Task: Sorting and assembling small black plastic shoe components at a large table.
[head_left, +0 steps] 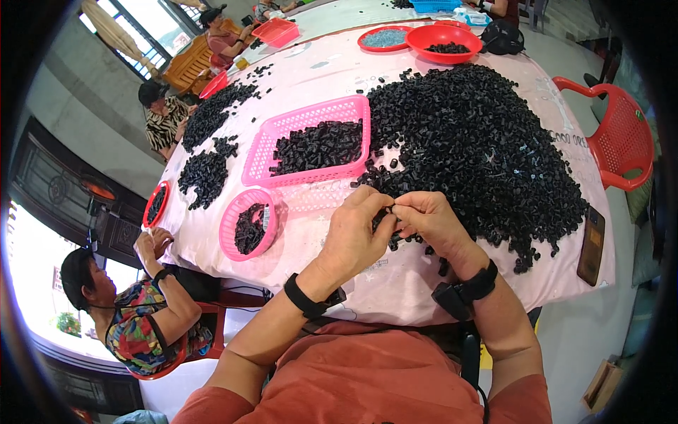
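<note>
Close together over the near edge of the table, my left hand (359, 227) and my right hand (429, 220) meet at the fingertips. Both are closed in a pinch on a small black plastic piece (388, 210), mostly covered by the fingers. Just beyond them spreads a large heap of small black plastic pieces (473, 141). A pink rectangular basket (261, 152) with more black pieces stands left of the heap. Nearer to my left hand is a round pink basket (227, 230), holding dark pieces and something pale.
A pale pink cloth (311, 244) covers the table. A phone (592, 244) lies by the right edge, near a red chair (621, 134). Red bowls (431, 39) stand at the far side. Several people sit around, one (152, 311) close at left.
</note>
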`<state>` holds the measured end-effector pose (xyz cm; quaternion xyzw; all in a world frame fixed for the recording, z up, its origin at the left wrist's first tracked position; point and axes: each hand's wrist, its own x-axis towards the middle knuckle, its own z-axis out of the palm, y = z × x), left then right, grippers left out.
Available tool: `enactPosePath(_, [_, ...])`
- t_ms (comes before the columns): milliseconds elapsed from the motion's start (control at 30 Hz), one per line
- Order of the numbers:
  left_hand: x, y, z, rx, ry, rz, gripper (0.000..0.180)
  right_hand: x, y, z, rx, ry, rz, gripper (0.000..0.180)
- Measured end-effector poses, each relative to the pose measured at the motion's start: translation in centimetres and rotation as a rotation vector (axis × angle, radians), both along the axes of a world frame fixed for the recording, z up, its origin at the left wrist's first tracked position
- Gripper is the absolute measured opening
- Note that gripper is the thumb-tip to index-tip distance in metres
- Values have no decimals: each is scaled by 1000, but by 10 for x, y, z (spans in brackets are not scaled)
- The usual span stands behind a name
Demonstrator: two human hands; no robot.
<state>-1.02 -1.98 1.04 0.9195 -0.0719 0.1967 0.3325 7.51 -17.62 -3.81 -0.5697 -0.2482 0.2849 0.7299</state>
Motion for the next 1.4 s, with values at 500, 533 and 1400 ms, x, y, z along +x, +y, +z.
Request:
enactPosePath(500, [4, -2, -6, 141, -59, 22, 41, -2, -1, 0, 60, 29, -4, 21])
enactPosePath(533, [4, -1, -5, 137, -40, 14, 41, -2, -1, 1, 52, 55, 15, 20])
enactPosePath(1400, [7, -3, -14, 165, -49, 19, 36, 0, 5, -6, 21, -188, -89, 19])
